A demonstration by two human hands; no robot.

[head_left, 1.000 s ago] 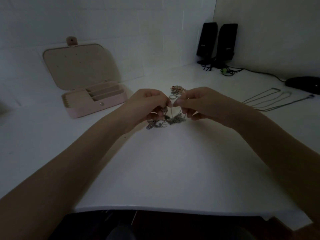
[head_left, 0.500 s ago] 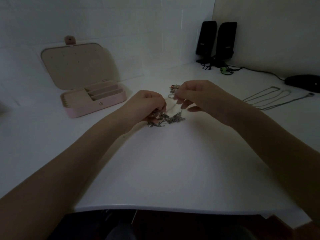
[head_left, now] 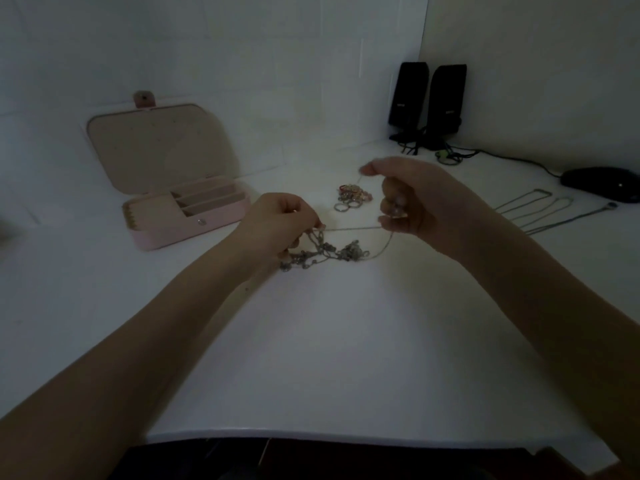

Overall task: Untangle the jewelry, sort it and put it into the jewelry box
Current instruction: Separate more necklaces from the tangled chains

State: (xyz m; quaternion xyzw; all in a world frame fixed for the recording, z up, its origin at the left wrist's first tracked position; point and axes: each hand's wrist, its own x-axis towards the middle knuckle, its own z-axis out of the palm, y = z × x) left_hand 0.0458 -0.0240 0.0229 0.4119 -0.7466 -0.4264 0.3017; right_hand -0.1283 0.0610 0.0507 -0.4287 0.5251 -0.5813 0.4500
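Since the prior frame our right hand (head_left: 412, 199) has drawn away toward 2 o'clock, pinching a thin chain (head_left: 353, 229) now taut. Our left hand (head_left: 280, 223) grips the silver tangle (head_left: 322, 256) at table (head_left: 311, 341) centre; jewelry box (head_left: 180, 209) open at 10 o'clock.

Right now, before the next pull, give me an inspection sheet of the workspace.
Surface: white table, dimly lit.
Job's things: tangle of chains on the table; one chain drawn out of it; box open at the left; rings piled behind the hands; three necklaces laid out at the right.
Clutter: two speakers; dark device.
Grippers: left hand holds the tangle; right hand pinches the chain, raised.
Cables: cable along the back wall from the speakers.
Surroundings: white walls; nothing else seen.
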